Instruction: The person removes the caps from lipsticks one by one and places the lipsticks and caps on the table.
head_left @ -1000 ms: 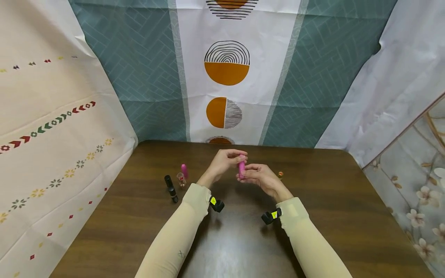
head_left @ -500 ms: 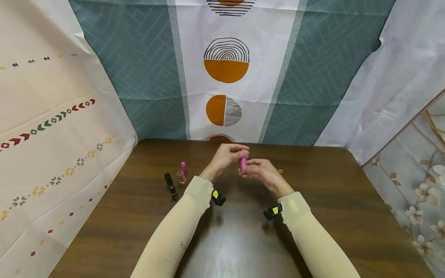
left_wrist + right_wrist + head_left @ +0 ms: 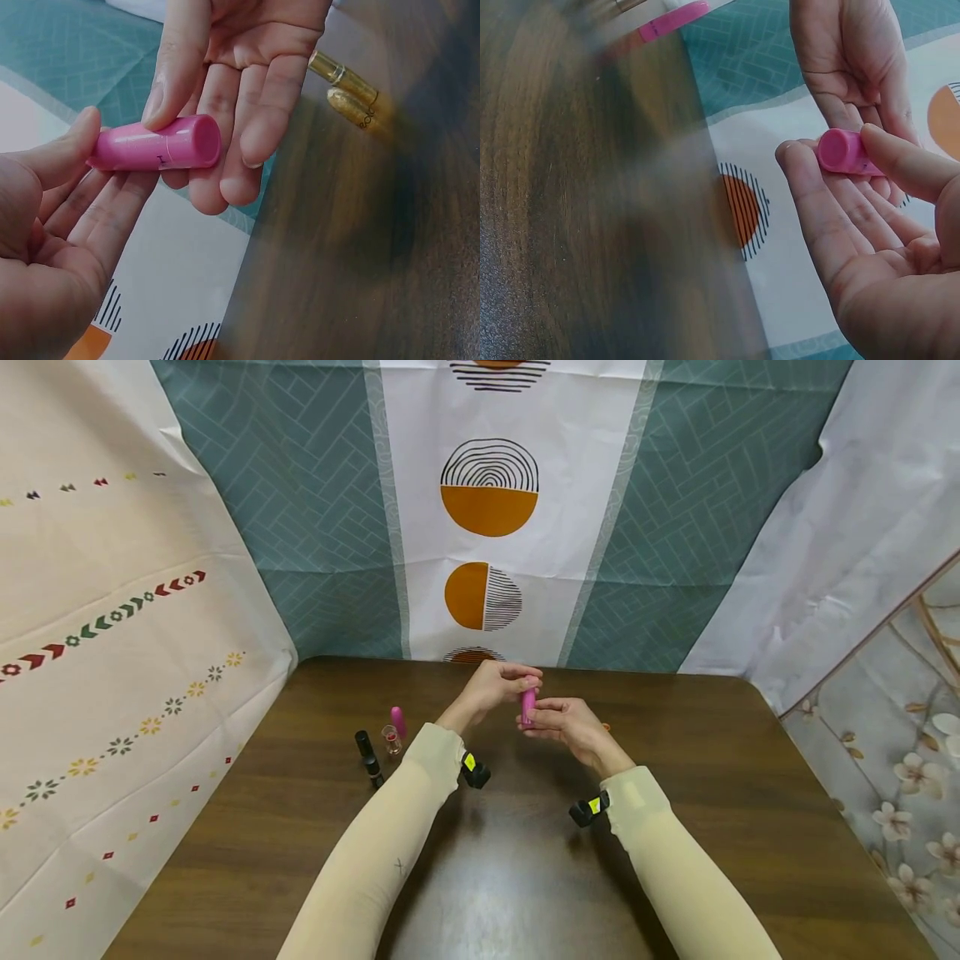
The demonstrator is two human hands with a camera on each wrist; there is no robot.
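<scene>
A pink lipstick tube (image 3: pixel 528 700) is held upright between my two hands above the table. My left hand (image 3: pixel 487 691) pinches its upper end with thumb and fingers. Lower down, my right hand (image 3: pixel 572 727) pinches the other end; its thumb presses on the tube (image 3: pixel 161 144) in the left wrist view. From the right wrist, the round end of the lipstick tube (image 3: pixel 840 151) faces the camera. A thin seam crosses the tube, and its two parts are together. Dark lettering beside the seam is too small to read.
On the left of the brown table (image 3: pixel 480 877) stand another pink lipstick (image 3: pixel 398 722), a small clear container with red inside (image 3: pixel 392 740) and black cosmetic tubes (image 3: pixel 368 758). Behind my right hand is a gold lipstick (image 3: pixel 345 79). Patterned cloth (image 3: pixel 322 552) hangs behind the table.
Both hands, still gripping the pink lipstick tube, have shifted slightly up and to the right in the head view. The things on the table stay where they were.
</scene>
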